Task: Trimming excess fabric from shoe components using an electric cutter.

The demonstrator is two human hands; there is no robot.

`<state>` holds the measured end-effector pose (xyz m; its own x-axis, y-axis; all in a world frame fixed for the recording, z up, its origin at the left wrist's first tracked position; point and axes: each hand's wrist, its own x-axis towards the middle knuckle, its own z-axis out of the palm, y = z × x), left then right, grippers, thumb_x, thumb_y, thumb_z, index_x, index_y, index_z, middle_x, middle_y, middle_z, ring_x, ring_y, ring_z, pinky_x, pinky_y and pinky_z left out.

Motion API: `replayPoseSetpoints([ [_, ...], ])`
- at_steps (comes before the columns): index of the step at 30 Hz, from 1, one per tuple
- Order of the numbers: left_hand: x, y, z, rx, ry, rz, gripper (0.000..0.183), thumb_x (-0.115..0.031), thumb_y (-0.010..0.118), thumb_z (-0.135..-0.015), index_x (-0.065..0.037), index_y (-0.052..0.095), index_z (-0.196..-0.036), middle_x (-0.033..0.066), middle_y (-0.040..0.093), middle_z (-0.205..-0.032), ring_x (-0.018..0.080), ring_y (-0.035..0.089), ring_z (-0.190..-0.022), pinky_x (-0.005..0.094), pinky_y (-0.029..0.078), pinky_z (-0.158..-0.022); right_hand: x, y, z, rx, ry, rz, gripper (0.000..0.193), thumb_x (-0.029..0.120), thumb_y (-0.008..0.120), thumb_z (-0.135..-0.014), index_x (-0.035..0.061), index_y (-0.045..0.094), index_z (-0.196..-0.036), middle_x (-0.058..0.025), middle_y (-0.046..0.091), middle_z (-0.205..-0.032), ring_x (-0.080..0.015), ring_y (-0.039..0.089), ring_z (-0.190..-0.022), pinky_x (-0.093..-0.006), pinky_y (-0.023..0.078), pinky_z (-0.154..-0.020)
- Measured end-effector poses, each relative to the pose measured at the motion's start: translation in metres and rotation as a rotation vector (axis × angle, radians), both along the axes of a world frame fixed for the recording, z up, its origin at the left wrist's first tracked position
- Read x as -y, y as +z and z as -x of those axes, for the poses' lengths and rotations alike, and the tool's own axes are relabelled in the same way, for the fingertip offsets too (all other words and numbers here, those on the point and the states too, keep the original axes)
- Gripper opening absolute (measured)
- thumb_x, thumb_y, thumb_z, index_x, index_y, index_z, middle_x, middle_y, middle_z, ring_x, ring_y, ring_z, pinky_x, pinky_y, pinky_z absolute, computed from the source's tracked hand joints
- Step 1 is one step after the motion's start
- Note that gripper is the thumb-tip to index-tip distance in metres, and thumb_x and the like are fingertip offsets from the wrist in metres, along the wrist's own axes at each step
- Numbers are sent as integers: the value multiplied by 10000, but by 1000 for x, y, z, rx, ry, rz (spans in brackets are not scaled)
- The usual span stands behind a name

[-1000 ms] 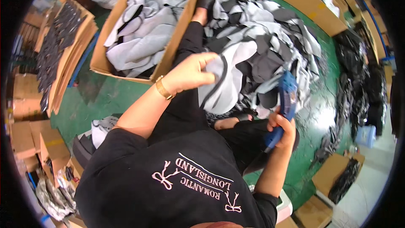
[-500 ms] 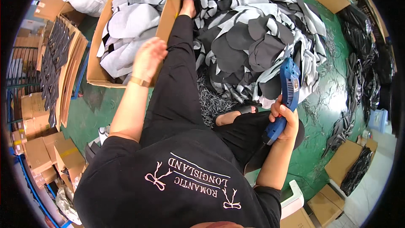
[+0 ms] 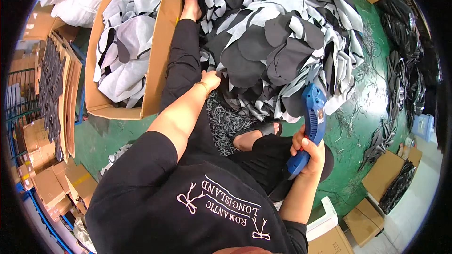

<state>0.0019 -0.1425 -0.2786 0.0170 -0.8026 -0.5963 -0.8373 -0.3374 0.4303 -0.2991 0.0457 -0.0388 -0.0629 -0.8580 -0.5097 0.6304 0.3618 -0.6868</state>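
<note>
While the right hand (image 3: 308,149) grips one tool (image 3: 314,108), the left (image 3: 212,80), grip unclear, meets one fabric pile (image 3: 287,59).

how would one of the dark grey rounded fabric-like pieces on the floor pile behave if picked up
A dark grey rounded fabric-like piece would probably flop, since others in the grey-and-white pile droop and fold. Its edges look thin, so it's likely light. Its broad, flat shape makes rolling unlikely.
</note>
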Motion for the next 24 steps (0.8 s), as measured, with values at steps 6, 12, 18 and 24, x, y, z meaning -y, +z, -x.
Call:
replayPoseSetpoints([
  [6, 0, -39, -6, 241, 51, -35, 345, -154, 528, -769, -12, 664, -1051, 223, 636, -1067, 370, 533, -1133, 439, 404, -972, 14, -2, -2, -36, 25, -57, 427, 137, 724, -694, -20, 501, -1023, -46, 465, -687, -152, 468, -616, -269, 442, -494],
  [12, -24, -12, -3, -551, 566, 255, 163, 21, 618, -784, -9, 660, -939, 35, 660, -811, 114, 612, -714, 261, 495, -672, 17, -9, -2, -62, 36, -33, 398, 125, 733, -701, -38, 536, -1005, -75, 533, -708, -163, 524, -596, -290, 469, -513],
  [18, -54, 110, -30, -1398, 655, -374, 257, -53, 581, -890, -6, 548, -1141, 75, 647, -1022, 180, 634, -934, 321, 518, -839, 10, 0, -8, -196, 79, -32, 403, 155, 714, -725, -15, 516, -1032, -52, 507, -729, -139, 508, -640, -281, 463, -526],
  [24, -93, 193, -27, -1612, 337, -528, 316, -142, 513, -953, -100, 497, -1265, 57, 601, -1182, 202, 605, -1057, 406, 486, -913, 2, 14, -44, -283, 130, 79, 395, 132, 722, -710, -27, 572, -1039, -112, 630, -843, -176, 624, -703, -269, 498, -600],
])
